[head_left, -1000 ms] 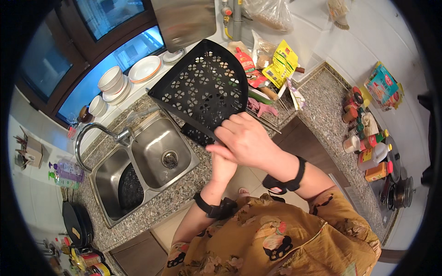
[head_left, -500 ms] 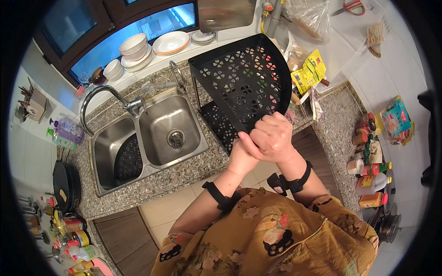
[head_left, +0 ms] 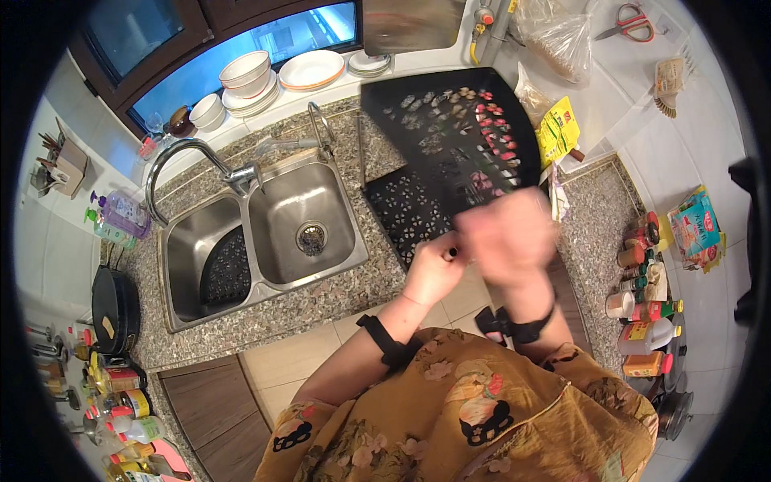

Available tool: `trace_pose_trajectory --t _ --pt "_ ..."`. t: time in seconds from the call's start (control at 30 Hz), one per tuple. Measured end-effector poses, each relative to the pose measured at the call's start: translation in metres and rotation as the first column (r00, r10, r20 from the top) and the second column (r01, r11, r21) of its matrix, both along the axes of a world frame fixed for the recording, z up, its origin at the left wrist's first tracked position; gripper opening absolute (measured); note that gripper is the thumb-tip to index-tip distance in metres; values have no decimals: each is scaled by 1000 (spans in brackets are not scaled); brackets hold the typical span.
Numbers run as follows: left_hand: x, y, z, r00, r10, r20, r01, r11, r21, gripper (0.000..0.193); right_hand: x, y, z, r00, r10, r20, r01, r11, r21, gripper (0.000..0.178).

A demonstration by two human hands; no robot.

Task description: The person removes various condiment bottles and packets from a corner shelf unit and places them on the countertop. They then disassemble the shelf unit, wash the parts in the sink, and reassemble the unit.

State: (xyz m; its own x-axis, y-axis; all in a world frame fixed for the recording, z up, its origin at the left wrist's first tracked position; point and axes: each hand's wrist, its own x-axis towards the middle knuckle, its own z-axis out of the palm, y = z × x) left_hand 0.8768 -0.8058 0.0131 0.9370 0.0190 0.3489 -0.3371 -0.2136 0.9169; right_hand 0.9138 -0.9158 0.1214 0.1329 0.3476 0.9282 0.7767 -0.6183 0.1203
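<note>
A black, quarter-round corner shelf panel (head_left: 450, 136) with clover-shaped cutouts is tilted above the counter, blurred by motion. My right hand (head_left: 510, 237), also smeared, is closed at its near corner. Just left of it, my left hand (head_left: 430, 273) is wrapped round a post, whose dark round end shows at the top of the fist. Below the raised panel lies a second perforated black tier (head_left: 397, 209), partly hidden by it. A thin metal post (head_left: 361, 153) stands near the left edge of the panel. Another black perforated quarter-round panel (head_left: 226, 273) rests in the left sink basin.
A double steel sink (head_left: 293, 225) with a curved faucet (head_left: 181, 145) lies to the left. Stacked bowls and plates (head_left: 249, 92) line the windowsill. Bottles and jars (head_left: 642, 305) stand along the right counter. A yellow packet (head_left: 556, 132) is just right of the raised panel.
My right hand has moved right, away from my left hand, and the upper panel has shifted right with it. The post end in my left fist is now exposed.
</note>
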Motion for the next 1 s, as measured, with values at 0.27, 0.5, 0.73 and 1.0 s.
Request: trace_pose_trajectory --t 0.27,0.5,0.73,1.0 --pt "0 7 10 993 -31 -117 11 987 -161 31 23 -34 38 966 144 -217 -139 990 35 41" --pt "0 24 -4 985 -102 -140 57 954 -294 12 15 -20 24 962 124 -244 -156 981 -119 37" --pt "-4 51 -23 995 -25 -94 9 986 -164 15 -4 -3 3 908 277 -314 -352 911 -217 29" --pt "-28 142 10 816 -341 -467 105 881 -461 21 69 -95 33 952 -241 -191 126 873 -471 44"
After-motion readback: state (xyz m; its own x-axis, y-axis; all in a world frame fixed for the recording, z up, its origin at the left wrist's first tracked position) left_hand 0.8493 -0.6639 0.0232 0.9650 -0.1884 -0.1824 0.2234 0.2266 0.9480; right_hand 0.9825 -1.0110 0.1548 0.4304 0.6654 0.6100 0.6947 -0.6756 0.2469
